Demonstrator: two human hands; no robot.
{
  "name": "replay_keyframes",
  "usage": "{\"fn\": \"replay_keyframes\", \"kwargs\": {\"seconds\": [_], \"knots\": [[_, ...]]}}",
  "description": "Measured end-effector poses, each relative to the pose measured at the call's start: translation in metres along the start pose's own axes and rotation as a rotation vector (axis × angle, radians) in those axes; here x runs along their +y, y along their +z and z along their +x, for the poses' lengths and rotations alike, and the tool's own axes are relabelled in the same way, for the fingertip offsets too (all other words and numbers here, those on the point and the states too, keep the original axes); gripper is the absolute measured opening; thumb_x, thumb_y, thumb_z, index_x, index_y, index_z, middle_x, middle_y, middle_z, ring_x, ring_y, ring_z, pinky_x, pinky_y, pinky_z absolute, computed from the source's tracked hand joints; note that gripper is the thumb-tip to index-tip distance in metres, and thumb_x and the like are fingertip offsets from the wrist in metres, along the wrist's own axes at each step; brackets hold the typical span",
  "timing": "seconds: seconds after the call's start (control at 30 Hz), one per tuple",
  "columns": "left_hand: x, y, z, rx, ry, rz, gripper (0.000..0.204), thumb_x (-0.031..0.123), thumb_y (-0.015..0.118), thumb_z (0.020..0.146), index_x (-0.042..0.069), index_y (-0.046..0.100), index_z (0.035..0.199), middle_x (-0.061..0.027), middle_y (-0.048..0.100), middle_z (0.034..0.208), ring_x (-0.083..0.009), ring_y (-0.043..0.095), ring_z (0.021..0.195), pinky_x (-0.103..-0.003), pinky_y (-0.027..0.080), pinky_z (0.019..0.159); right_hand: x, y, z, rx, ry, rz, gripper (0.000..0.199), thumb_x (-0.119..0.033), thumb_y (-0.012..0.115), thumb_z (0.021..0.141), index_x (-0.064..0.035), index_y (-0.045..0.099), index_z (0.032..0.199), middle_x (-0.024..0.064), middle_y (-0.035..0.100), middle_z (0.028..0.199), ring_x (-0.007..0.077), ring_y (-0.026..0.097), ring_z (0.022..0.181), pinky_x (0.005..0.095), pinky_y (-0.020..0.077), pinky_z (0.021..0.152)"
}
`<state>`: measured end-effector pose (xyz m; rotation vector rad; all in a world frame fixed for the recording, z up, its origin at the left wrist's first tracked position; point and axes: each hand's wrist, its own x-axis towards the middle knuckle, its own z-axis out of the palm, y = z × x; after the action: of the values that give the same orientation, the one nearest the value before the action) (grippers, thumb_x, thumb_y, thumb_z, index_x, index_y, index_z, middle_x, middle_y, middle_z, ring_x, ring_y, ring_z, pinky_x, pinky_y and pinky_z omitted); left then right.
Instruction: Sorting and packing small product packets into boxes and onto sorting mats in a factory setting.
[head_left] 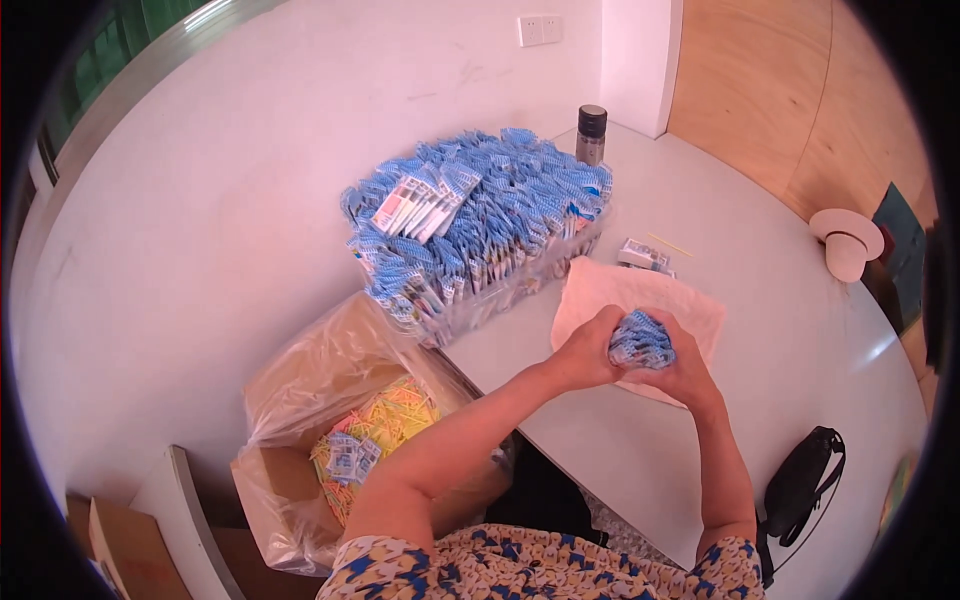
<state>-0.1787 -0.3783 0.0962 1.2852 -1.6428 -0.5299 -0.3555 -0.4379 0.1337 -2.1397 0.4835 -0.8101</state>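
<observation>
Here, blue bundle between both hands, curled around it, over pink cloth.

Legible text: none. Print seen, illeg. (too small or blurred), on: bundle of pkts. btwn. fingers; pale pkts. atop blue heap, up & left of fingers; small stack, just beyond fingers; loose pkts. in box, lower left of fingers.

ridged, plastic-looking packets – matt cloth – grained wood panel
</observation>
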Motion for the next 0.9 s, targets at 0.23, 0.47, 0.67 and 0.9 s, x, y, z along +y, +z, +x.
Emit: {"fn": "replay_keyframes", "kwargs": {"seconds": [0.23, 0.47, 0.67, 0.9], "knots": [[0.036, -0.097, -0.005, 0.073, -0.057, 0.144, 0.071, 0.016, 0.082, 0.061, 0.004, 0.035, 0.113, -0.0209, 0.057, 0.102, -0.0394, 0.058, 0.099, -0.042, 0.047, 0.081, -0.055, 0.039, 0.074, -0.009, -0.023, -0.027, 0.053, -0.014, 0.084, 0.063, -0.0021, 0.060, 0.109, 0.0061, 0.065, 0.100, 0.0162, 0.062, 0.093, 0.0294, 0.0484, 0.084], [0.054, -0.174, -0.015, -0.042, -0.362, 0.123, 0.102, 0.019, 0.089, 0.054, 0.002, 0.029, 0.134, -0.0202, 0.051, 0.122, -0.0263, 0.054, 0.112, -0.035, 0.045, 0.090, -0.071, 0.088, 0.127, -0.036, 0.002, 0.271, 0.048, -0.019, 0.083, 0.064, 0.0014, 0.063, 0.102, 0.0053, 0.067, 0.090, 0.0100, 0.061, 0.080, 0.0259, 0.0497, 0.074], [0.029, -0.267, -0.013, 0.362, 0.028, 0.071, 0.060, 0.013, 0.077, 0.073, 0.009, 0.052, 0.128, -0.0039, 0.059, 0.120, -0.0168, 0.050, 0.116, -0.037, 0.041, 0.095, -0.084, 0.083, 0.202, 0.351, -0.199, -0.152, 0.051, -0.022, 0.083, 0.065, 0.0101, 0.062, 0.099, 0.0131, 0.068, 0.090, 0.0149, 0.064, 0.081, 0.0261, 0.0509, 0.071], [-0.036, -0.303, 0.076, -0.041, 0.111, 0.946, 0.040, 0.040, 0.055, 0.090, 0.012, 0.059, 0.118, -0.0068, 0.059, 0.119, -0.0244, 0.048, 0.120, -0.047, 0.028, 0.102, -0.056, 0.058, 0.254, 0.368, 0.055, 0.580, 0.036, -0.012, 0.076, 0.074, 0.0030, 0.063, 0.104, 0.0097, 0.068, 0.093, 0.0150, 0.065, 0.077, 0.0269, 0.0533, 0.070]]}}
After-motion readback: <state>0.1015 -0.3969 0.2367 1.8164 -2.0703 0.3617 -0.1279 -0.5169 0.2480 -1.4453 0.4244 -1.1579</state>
